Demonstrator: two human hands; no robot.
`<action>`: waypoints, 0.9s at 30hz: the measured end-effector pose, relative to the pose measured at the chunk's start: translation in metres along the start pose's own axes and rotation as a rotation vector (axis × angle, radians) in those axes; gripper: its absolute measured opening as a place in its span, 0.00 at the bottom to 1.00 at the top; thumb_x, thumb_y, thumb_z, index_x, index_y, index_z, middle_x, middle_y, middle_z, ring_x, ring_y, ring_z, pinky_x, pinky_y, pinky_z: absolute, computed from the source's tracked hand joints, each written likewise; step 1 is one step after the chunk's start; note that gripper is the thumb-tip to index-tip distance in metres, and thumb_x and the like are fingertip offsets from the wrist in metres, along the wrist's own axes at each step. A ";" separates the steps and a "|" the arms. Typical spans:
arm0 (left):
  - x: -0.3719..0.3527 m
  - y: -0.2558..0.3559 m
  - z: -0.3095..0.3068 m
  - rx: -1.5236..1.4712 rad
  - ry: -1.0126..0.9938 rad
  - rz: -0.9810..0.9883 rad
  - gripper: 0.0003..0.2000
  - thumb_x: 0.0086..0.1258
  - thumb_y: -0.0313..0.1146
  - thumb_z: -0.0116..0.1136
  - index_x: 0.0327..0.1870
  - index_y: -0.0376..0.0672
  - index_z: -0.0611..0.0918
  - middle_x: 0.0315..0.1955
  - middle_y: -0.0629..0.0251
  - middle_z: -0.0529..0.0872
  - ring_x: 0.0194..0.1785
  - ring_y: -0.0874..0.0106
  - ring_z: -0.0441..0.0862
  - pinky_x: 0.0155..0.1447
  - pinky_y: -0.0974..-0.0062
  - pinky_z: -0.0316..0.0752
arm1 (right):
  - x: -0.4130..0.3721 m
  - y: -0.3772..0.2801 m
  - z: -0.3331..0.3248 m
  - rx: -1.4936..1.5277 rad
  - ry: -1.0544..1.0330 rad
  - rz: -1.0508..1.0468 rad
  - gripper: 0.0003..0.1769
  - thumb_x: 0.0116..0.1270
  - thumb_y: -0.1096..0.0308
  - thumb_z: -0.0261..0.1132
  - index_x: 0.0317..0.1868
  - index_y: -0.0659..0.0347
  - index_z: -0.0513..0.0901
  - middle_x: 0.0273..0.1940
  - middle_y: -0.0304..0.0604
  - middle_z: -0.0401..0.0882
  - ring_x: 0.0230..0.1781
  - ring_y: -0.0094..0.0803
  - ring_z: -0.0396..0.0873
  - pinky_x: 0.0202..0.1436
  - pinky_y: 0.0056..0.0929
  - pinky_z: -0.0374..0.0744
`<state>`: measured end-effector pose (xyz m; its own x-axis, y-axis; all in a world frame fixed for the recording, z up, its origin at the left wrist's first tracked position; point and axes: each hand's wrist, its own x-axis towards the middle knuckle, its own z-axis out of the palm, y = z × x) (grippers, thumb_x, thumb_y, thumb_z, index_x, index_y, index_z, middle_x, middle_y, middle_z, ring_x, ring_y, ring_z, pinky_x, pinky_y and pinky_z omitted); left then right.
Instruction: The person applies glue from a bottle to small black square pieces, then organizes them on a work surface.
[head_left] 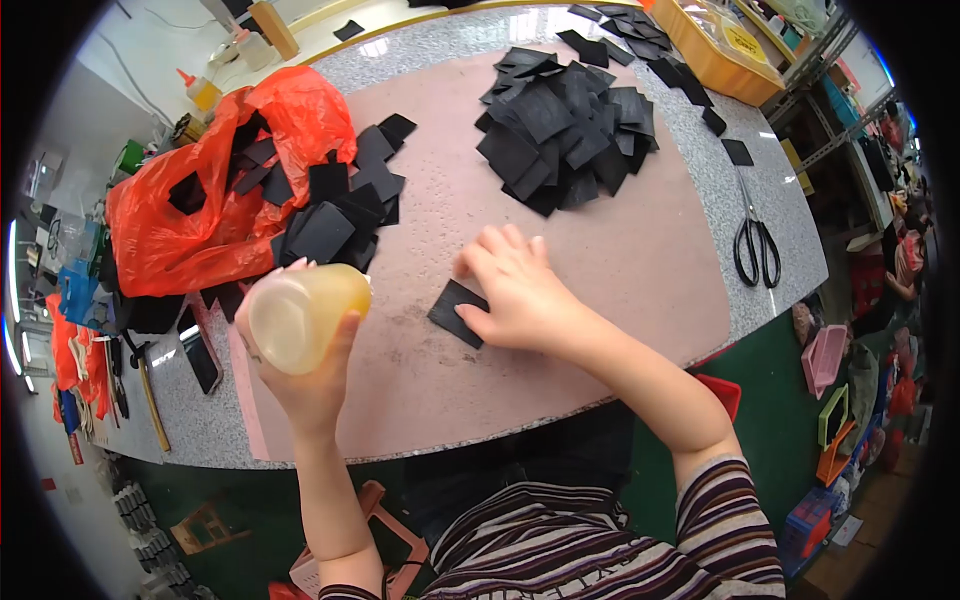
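My left hand (318,385) is wrapped round a translucent squeeze bottle (290,318) with yellowish liquid inside. The bottle is tipped so its round base faces me; its nozzle is mostly hidden. My right hand (525,300) lies low over the pink mat (420,420), fingers stretched forward and apart from the thumb. Its thumb touches the right edge of a small black rectangular piece (452,312), which lies flat on the mat. Beyond my right hand is a heap of similar black pieces (565,125). More black pieces (325,230) spill from a red plastic bag (165,235) at the left.
Black-handled scissors (756,250) lie on the speckled tabletop (790,235) at the right. A yellow tray (715,55) stands at the far right corner. A phone (200,350) and a hammer (152,395) lie at the left. Another bottle (202,92) stands behind the bag.
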<state>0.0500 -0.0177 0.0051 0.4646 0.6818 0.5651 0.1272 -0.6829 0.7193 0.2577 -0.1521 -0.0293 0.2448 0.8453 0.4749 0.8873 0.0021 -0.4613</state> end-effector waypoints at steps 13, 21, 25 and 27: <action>-0.041 -0.024 -0.058 -0.467 0.195 -0.368 0.35 0.71 0.37 0.69 0.73 0.36 0.64 0.64 0.48 0.77 0.66 0.59 0.78 0.71 0.60 0.73 | 0.134 0.009 0.053 0.010 -0.037 -0.358 0.19 0.60 0.65 0.74 0.52 0.53 0.85 0.52 0.42 0.79 0.56 0.41 0.76 0.56 0.42 0.71; -0.004 -0.022 -0.052 -0.883 0.287 -0.521 0.32 0.79 0.49 0.56 0.77 0.44 0.63 0.72 0.53 0.71 0.70 0.60 0.76 0.72 0.57 0.73 | 0.139 0.001 0.103 -0.049 0.019 -0.571 0.09 0.59 0.67 0.69 0.41 0.51 0.83 0.44 0.35 0.76 0.50 0.33 0.75 0.56 0.34 0.70; 0.047 -0.070 -0.035 -1.631 0.149 -0.680 0.27 0.72 0.49 0.65 0.66 0.46 0.75 0.64 0.60 0.80 0.65 0.63 0.79 0.77 0.28 0.52 | 0.130 0.003 0.097 -0.179 0.089 -0.742 0.06 0.56 0.66 0.65 0.35 0.52 0.80 0.39 0.33 0.76 0.48 0.30 0.76 0.55 0.30 0.70; 0.063 -0.075 -0.020 -1.475 0.281 -0.885 0.27 0.68 0.50 0.70 0.63 0.45 0.78 0.56 0.64 0.85 0.60 0.64 0.82 0.75 0.20 0.50 | 0.121 0.002 0.075 -0.141 0.116 -0.742 0.06 0.57 0.68 0.67 0.35 0.53 0.81 0.36 0.32 0.78 0.44 0.28 0.78 0.52 0.30 0.72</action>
<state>0.0521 0.0820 -0.0048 0.5284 0.8153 -0.2367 -0.6743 0.5725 0.4665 0.2595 -0.0099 -0.0292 -0.4020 0.5873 0.7025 0.8751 0.4723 0.1058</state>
